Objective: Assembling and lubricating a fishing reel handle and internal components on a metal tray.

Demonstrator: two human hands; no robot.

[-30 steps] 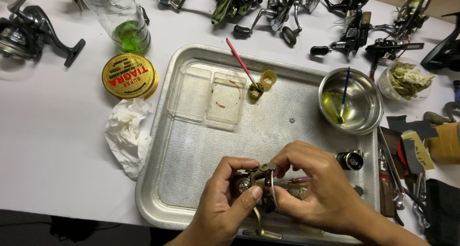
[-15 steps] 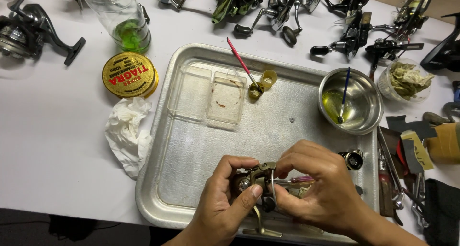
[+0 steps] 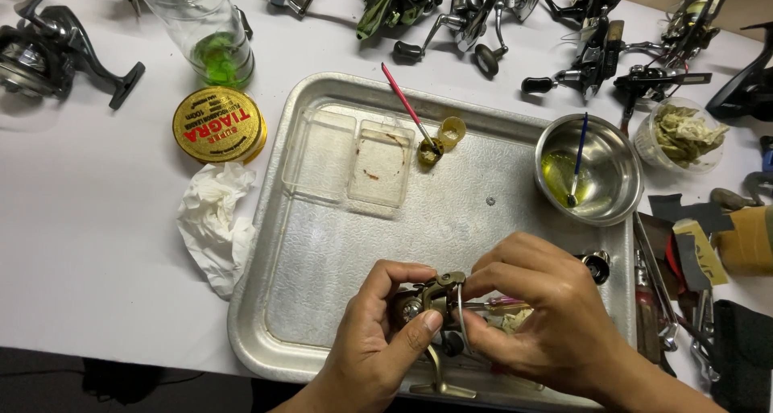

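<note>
1. The white table (image 3: pixel 88 244) carries everything; it looks the same as a second ago, with a row of fishing reels (image 3: pixel 451 10) along its far edge and another reel (image 3: pixel 48 55) at the far left.
2. The metal tray (image 3: pixel 322 244) lies in front of me and has not shifted. I work over its near edge.
3. My right hand (image 3: pixel 547 320) is closed around the right side of the small reel body (image 3: pixel 435 304), fingers curled over its top. It sits almost where it was a second ago, only turned slightly.
4. My left hand (image 3: pixel 378 348) grips the same reel body from the left, thumb pressed on its front. That hold is unchanged.
5. The clear plastic bottle (image 3: pixel 205 30) with green liquid stands at the far left, beyond the tray.
6. The steel bowl (image 3: pixel 608 151) with yellowish oil rests in the tray's far right corner, a blue brush (image 3: pixel 578 155) leaning in it, as before.
7. The crumpled tissue (image 3: pixel 211 224) lies just beside the tray's left rim.
8. The clear plastic box (image 3: pixel 354 163), opened flat, lies in the tray's far half.
9. The round yellow tin (image 3: pixel 219 125) sits between bottle and tissue.
10. The reel body itself is just above the tray's near rim, between my hands, its metal foot (image 3: pixel 441 381) pointing toward me.
11. The pink brush (image 3: pixel 407 107) rests in a small yellow cap (image 3: pixel 429 151) beside the box; neither has moved.
</note>
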